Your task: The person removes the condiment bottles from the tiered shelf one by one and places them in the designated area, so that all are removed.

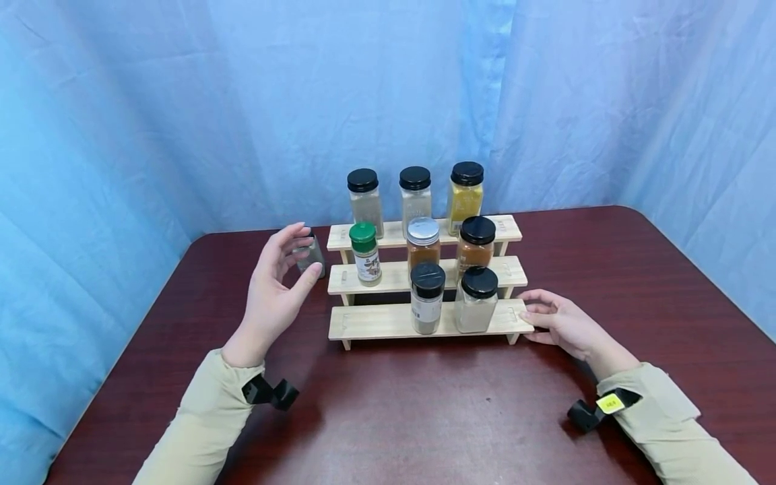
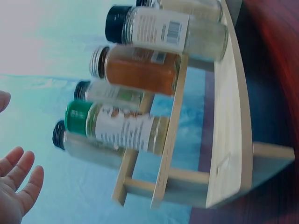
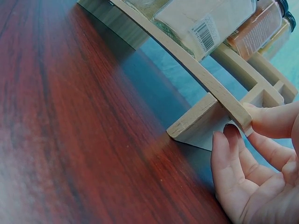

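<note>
A three-tier wooden spice rack (image 1: 370, 323) stands on the table with spice jars on every step. My right hand (image 1: 560, 325) pinches the right end of its lowest shelf, thumb on top and a finger at the edge below, as the right wrist view shows. To the left of the rack, my left hand (image 1: 273, 283) is raised with fingers spread and lightly bent. Behind those fingers stands a dark-lidded jar (image 1: 312, 260), partly hidden. In the left wrist view the left hand (image 2: 16, 186) holds nothing. Nearest it on the rack is a green-capped spice bottle (image 1: 366, 259) on the middle step.
The top step bears two pale jars and a yellow spice jar (image 1: 465, 199). Beside the green-capped bottle stand a silver-lidded jar (image 1: 423, 252) and a black-lidded orange jar (image 1: 475, 252). A black-capped shaker (image 1: 427, 306) and a pale powder jar (image 1: 475, 310) occupy the lowest step. Blue curtains (image 1: 273, 121) surround the table.
</note>
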Demonstrator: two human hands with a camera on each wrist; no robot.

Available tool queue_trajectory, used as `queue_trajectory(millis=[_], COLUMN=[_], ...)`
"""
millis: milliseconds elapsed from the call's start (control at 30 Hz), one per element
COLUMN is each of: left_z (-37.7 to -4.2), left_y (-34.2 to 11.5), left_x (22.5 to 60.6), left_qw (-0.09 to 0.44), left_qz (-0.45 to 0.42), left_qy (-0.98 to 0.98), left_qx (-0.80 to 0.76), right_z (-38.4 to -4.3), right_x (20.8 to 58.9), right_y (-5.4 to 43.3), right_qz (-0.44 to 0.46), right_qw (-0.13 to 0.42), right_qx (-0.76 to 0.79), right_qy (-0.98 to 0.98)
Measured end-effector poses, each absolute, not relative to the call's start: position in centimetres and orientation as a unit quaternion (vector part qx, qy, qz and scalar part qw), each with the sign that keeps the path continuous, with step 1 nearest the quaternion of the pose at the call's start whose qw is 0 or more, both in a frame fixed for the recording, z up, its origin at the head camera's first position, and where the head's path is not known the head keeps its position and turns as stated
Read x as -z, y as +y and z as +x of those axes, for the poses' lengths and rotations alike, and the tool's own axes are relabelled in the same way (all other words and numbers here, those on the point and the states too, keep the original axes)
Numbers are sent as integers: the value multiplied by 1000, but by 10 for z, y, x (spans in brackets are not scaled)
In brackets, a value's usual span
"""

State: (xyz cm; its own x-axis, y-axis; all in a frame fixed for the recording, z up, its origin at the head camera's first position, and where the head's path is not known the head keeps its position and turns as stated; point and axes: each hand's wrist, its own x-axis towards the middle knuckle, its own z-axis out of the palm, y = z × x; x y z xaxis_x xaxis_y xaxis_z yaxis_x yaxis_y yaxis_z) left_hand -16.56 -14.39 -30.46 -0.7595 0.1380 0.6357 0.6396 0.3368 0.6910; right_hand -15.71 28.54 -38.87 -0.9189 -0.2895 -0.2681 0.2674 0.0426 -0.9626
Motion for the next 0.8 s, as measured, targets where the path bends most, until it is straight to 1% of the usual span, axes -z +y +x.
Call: queue_trajectory(millis=[367, 800], left_z=[-160, -159], left_y=[-119, -84], left_x=[302, 312], left_qw=[222, 171], left_qz=[-286, -325], left_qy=[-778, -771], left_qx=[514, 521], right_z=[-157, -158], right_x=[388, 389], right_y=[286, 285], right_qz=[-9, -13], right_qw=[198, 201], right_qx=[697, 696], right_qy=[690, 689])
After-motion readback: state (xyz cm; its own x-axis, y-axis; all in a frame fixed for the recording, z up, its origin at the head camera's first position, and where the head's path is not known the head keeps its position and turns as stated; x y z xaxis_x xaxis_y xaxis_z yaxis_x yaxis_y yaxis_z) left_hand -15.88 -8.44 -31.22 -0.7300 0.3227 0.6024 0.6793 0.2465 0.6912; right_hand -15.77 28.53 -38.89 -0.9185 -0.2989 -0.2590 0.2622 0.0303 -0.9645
